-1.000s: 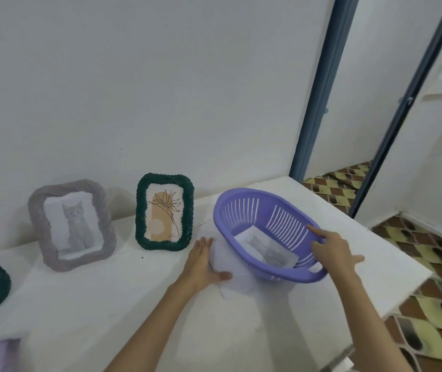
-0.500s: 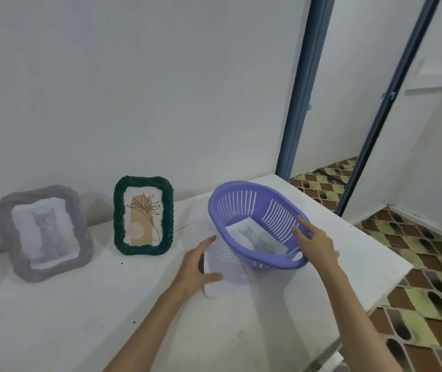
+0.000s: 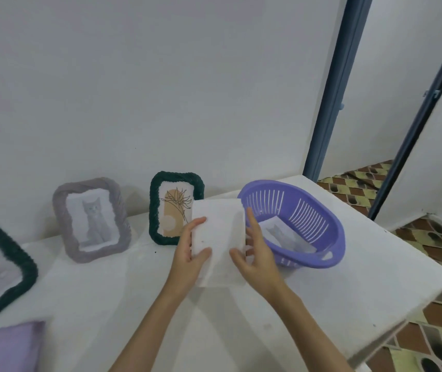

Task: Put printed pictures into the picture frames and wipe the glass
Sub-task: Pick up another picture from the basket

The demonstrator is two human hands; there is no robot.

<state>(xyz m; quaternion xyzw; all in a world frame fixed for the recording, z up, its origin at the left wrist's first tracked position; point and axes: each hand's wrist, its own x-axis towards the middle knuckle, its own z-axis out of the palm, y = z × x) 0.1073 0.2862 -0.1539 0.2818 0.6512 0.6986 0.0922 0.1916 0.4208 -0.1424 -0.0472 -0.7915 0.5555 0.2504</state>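
White walls and a blue door frame (image 3: 329,103) back a pale worktop (image 3: 348,277) whose right corner juts over a patterned tile floor (image 3: 434,237). Three picture frames lean along the wall, probably so their fronts face the person: a dark green frame (image 3: 5,267) cut off at the left edge, a grey frame (image 3: 60,208) with a cat print behind its glass, and a smaller green frame (image 3: 155,210) showing a plant drawing. All three already hold pictures. To the right sits a purple basket (image 3: 308,226), its slotted wall keeping one loose cat print (image 3: 287,234) lying flat inside, within reach. A folded lilac cloth (image 3: 13,345) rests at the near left corner, likely there for the wiping.

Above the worktop, just in front of the smaller green frame, both hands hold a white sheet (image 3: 218,229) upright. The left hand (image 3: 187,261) pinches its left edge, thumb in front; the right hand (image 3: 257,253) grips the right edge, its fingers (image 3: 250,224) straight up the side. Its near side is blank; whether it is a print or wiping paper is unclear.
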